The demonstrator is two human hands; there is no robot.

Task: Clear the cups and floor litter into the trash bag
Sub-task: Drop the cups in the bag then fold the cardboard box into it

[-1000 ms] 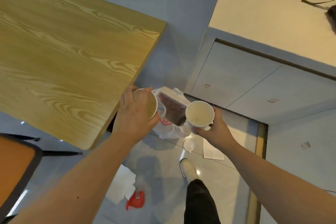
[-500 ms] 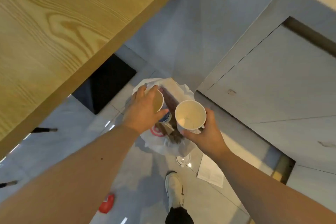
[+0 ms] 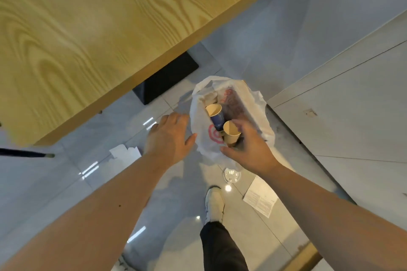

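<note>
A white trash bag [image 3: 203, 138] with a red logo stands open on the floor under the table's edge. Two paper cups lie inside it: a blue one [image 3: 217, 119] and a tan one [image 3: 231, 135], leaning against each other. My left hand [image 3: 169, 138] is spread open just left of the bag, touching or nearly touching its side. My right hand [image 3: 248, 147] hovers over the bag's near right rim with fingers apart, the tan cup below it. Floor litter lies nearby: a clear plastic lid [image 3: 231, 175], a printed paper sheet [image 3: 261, 199] and crumpled white paper [image 3: 125, 153].
A wooden table [image 3: 88, 28] overhangs the upper left, with its black base [image 3: 167, 79] behind the bag. Grey cabinet doors [image 3: 341, 105] close off the right. My shoe [image 3: 214, 202] stands just in front of the lid. A dark chair leg [image 3: 22, 153] pokes in at left.
Both hands held a cup each above the bag. Both cups have dropped into the bag, and my hands are now empty and spread. My view has moved closer to the bag.
</note>
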